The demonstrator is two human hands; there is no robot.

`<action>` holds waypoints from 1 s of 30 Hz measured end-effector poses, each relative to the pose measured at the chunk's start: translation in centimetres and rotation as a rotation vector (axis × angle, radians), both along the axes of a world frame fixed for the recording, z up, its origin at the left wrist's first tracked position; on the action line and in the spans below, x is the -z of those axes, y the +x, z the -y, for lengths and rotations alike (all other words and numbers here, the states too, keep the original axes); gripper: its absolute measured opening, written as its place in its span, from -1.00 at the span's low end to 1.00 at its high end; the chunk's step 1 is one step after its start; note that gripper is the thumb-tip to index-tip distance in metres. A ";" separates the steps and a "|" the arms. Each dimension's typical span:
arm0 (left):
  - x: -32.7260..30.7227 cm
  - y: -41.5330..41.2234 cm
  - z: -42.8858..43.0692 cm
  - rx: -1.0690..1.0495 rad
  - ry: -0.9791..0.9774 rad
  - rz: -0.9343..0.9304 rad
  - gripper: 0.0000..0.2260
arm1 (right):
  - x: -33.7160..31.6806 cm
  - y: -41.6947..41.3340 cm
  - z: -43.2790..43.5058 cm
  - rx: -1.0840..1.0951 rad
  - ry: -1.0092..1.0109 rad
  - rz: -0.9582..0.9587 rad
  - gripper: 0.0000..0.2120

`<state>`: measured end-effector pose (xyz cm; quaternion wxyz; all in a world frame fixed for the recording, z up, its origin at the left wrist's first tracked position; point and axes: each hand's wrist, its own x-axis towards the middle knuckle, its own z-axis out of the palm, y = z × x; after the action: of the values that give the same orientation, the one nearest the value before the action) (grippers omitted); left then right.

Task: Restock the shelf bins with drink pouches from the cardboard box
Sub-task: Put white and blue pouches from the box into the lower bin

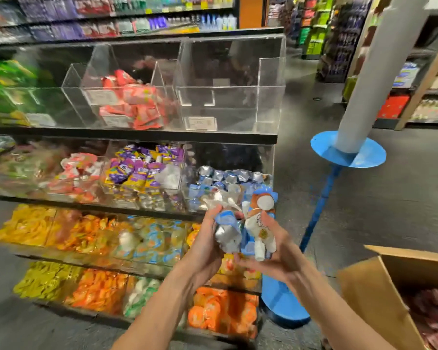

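Four tiers: the rack carries clear bins of coloured pouches on every tier; its left part is smeared by motion blur.
Pillar: a grey pillar rises well right of the rack, with a blue stand ringing its foot.
Box: the cardboard box stands open, right of the rack and nearer the camera; red packs lie inside it.
Blue bin: at the rack's right end, on the second tier from the top, the blue bin holds blue and silver pouches.
Left hand: in front of the rack's right end, just below the second tier, the left hand has its fingers curled round a blue pouch with a silver base. Something pale and crumpled sticks up above it, too blurred to name.
Right hand: at the rack's right edge, at the same height, the right hand holds a white pouch with orange print between thumb and fingers, its white cap pointing down.
Gap: the two pouches sit close together in front of the rack; blur hides whether they touch.
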<state>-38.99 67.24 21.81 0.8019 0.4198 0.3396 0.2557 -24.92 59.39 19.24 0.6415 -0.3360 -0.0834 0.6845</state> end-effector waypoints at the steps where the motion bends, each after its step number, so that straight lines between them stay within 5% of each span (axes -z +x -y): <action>1: 0.1 -0.3 -1.0 0.024 0.006 -0.006 -0.58 | 0.5 -0.7 -0.8 0.026 -0.010 0.040 -0.52; 5: 1.4 -0.5 -3.2 0.093 -0.040 -0.031 -0.56 | 1.7 -2.2 -2.2 0.047 0.033 0.037 -0.09; 12: 4.5 1.3 -9.1 -0.150 -0.217 -0.107 -0.66 | 3.0 1.5 -5.6 0.056 0.061 -0.062 -0.17; 16: 4.4 4.8 -11.3 -0.299 -0.135 -0.226 -0.10 | 4.5 4.7 -9.0 -0.112 -0.088 -0.015 -0.20; 22: 4.7 8.0 -14.4 -0.413 -0.105 -0.300 -0.35 | 4.2 10.2 -12.7 -0.242 -0.107 -0.072 -0.26; 25: 2.9 8.6 -14.1 -0.365 -0.022 -0.354 -0.54 | 2.9 10.9 -14.1 -0.249 -0.118 -0.125 -0.53; 30: 1.6 7.6 -15.4 -0.091 0.279 -0.680 -0.24 | 1.6 9.4 -16.3 -0.251 -0.035 -0.194 -0.31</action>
<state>-31.34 82.66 20.16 0.5661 0.5706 0.5667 0.1811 -15.56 75.67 17.62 0.5502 -0.2663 -0.0502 0.7898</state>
